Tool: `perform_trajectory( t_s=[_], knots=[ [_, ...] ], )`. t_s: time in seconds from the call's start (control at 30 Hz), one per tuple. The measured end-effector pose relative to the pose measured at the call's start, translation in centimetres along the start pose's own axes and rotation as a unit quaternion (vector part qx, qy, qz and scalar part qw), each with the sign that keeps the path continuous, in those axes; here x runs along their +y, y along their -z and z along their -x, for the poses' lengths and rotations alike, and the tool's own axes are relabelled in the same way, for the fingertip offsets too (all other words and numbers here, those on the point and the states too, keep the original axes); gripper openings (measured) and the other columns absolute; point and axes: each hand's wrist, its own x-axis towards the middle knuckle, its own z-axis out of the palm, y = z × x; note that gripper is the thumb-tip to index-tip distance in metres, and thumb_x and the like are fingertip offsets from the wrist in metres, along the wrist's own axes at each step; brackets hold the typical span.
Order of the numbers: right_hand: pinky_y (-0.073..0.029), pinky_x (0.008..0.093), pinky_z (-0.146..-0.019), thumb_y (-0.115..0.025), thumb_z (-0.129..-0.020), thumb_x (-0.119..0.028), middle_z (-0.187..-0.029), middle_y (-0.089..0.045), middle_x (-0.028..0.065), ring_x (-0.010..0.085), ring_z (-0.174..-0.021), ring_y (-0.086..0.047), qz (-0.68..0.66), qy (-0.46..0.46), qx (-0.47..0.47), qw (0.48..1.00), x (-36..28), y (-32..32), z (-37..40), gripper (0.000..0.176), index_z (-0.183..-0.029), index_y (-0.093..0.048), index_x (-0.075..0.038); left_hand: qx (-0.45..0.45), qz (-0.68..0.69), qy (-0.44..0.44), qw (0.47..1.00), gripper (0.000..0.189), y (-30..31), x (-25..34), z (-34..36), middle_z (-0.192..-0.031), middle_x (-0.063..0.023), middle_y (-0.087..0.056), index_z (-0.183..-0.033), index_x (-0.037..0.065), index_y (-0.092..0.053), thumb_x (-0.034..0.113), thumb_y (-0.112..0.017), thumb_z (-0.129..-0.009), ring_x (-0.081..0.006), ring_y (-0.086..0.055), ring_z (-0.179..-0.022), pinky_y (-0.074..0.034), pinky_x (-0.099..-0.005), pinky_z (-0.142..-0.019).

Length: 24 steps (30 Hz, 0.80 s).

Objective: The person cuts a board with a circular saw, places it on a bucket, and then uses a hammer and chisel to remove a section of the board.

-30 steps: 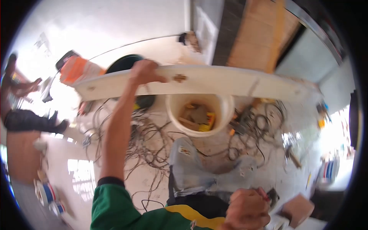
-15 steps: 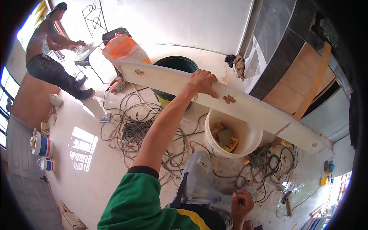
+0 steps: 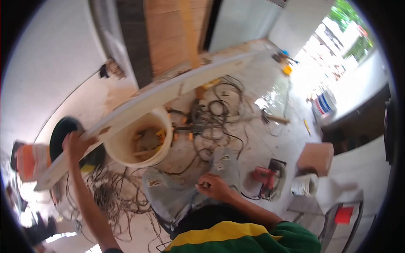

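A long whitish board with cut or worn patches along its face slants across the view. My left hand is closed over its edge near the lower left end. Beneath the board stands a white bucket with scraps in it. A dark green tub is behind my left hand. Over my jeans, near the knee, my right hand is curled with fingertips together; what it holds, if anything, is too small to make out.
Tangled cables cover the floor at left, with more cables beyond the bucket. To the right are a red power tool, a brown box, a small white pail and a larger striped bucket.
My view has swung to the right, so the board now slants up to the right. My left hand stays on the board. My right hand now lies over my jeans.
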Motion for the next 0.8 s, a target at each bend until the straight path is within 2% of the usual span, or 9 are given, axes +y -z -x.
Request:
perform_trajectory(
  t_s=[0.17, 0.23, 0.27, 0.33, 0.4, 0.5, 0.6, 0.63, 0.8],
  knots=[
    [-0.046, 0.0373, -0.054, -0.07, -0.081, -0.015, -0.074, -0.06, 0.0096, 0.0262, -0.06, -0.06, -0.008, -0.027, -0.003, 1.0, 2.5, 0.6, 0.0, 0.015, -0.078, -0.059, -0.006, 0.043, -0.007, -0.004, 0.999, 0.057, -0.3, 0.9, -0.3, -0.09, -0.0178, -0.067, -0.09, 0.005, -0.072, 0.047, -0.086, -0.054, -0.0348, -0.061, -0.095, -0.047, -0.0457, -0.081],
    [-0.047, 0.0371, -0.054, -0.07, -0.081, -0.016, -0.075, -0.06, 0.01, 0.026, -0.06, -0.06, -0.022, -0.044, 0.003, 0.999, 3.9, 0.3, 0.4, 0.015, -0.079, -0.059, -0.006, -0.061, 0.017, 0.043, 0.997, 0.055, 1.0, 1.6, -0.2, -0.087, -0.0179, -0.067, -0.088, 0.006, -0.072, 0.048, -0.086, -0.054, -0.0352, -0.062, -0.092, -0.047, -0.0459, -0.08],
    [-0.047, 0.0369, -0.054, -0.07, -0.081, -0.016, -0.075, -0.06, 0.0104, 0.0258, -0.06, -0.06, -0.028, -0.06, 0.009, 0.998, 4.5, 0.2, 0.2, 0.016, -0.079, -0.059, -0.005, 0.062, -0.007, -0.025, 0.998, 0.054, 0.2, 1.1, 0.5, -0.078, -0.0164, -0.067, -0.084, 0.007, -0.073, 0.05, -0.086, -0.054, -0.0351, -0.063, -0.083, -0.047, -0.0459, -0.077],
    [-0.048, 0.036, -0.053, -0.071, -0.081, -0.017, -0.076, -0.061, 0.0105, 0.0255, -0.06, -0.06, -0.036, -0.069, -0.009, 0.997, 4.9, 0.4, -0.3, 0.017, -0.079, -0.059, -0.005, 0.126, -0.023, -0.073, 0.989, 0.052, -1.2, -0.3, 0.2, -0.069, -0.0142, -0.065, -0.078, 0.008, -0.073, 0.052, -0.086, -0.053, -0.0337, -0.064, -0.074, -0.048, -0.0463, -0.072],
    [-0.048, 0.0351, -0.053, -0.071, -0.081, -0.017, -0.076, -0.061, 0.0107, 0.0252, -0.06, -0.06, -0.04, -0.081, -0.02, 0.996, 5.4, 0.7, -1.0, 0.018, -0.08, -0.059, -0.004, 0.026, 0.001, -0.014, 1.0, 0.053, -0.1, 0.9, 0.4, -0.067, -0.0129, -0.065, -0.074, 0.007, -0.071, 0.053, -0.085, -0.052, -0.0328, -0.064, -0.071, -0.048, -0.0458, -0.07],
    [-0.049, 0.0338, -0.052, -0.072, -0.08, -0.016, -0.077, -0.062, 0.0108, 0.0253, -0.06, -0.061, -0.042, -0.06, -0.025, 0.997, 6.7, 1.0, -1.5, 0.017, -0.08, -0.06, -0.004, 0.076, 0.008, -0.041, 0.996, 0.05, -0.4, 1.0, 1.1, -0.066, -0.0114, -0.065, -0.069, 0.007, -0.069, 0.052, -0.086, -0.053, -0.0313, -0.064, -0.066, -0.049, -0.0432, -0.065],
    [-0.049, 0.0318, -0.052, -0.073, -0.079, -0.012, -0.074, -0.062, 0.0109, 0.0225, -0.059, -0.062, -0.02, -0.027, 0.027, 0.999, 9.1, 0.6, -2.0, 0.014, -0.08, -0.062, -0.003, 0.014, 0.018, -0.007, 1.0, 0.052, -0.5, 0.4, 2.0, -0.071, -0.0079, -0.066, -0.074, 0.009, -0.07, 0.054, -0.085, -0.053, -0.027, -0.066, -0.073, -0.05, -0.0402, -0.067],
    [-0.05, 0.0335, -0.05, -0.073, -0.079, -0.012, -0.073, -0.062, 0.0109, 0.0242, -0.059, -0.061, -0.012, -0.017, 0.021, 1.0, 9.6, 0.8, -2.0, 0.014, -0.079, -0.061, -0.004, 0.067, 0.007, -0.019, 0.998, 0.052, -1.4, -0.1, 2.8, -0.072, -0.0076, -0.067, -0.072, 0.009, -0.068, 0.054, -0.084, -0.053, -0.0264, -0.066, -0.073, -0.05, -0.0406, -0.068],
    [-0.045, 0.0314, -0.049, -0.072, -0.079, -0.012, -0.071, -0.063, 0.0106, 0.0218, -0.052, -0.058, 0.018, -0.049, 0.013, 0.999, 11.4, 2.3, -2.2, 0.014, -0.077, -0.062, -0.004, 0.158, 0.023, -0.05, 0.986, 0.043, -5.1, -1.3, 6.4, -0.074, -0.0087, -0.066, -0.083, 0.011, -0.062, 0.026, -0.086, -0.051, -0.0299, -0.065, -0.074, -0.05, -0.0419, -0.071]
  ],
)
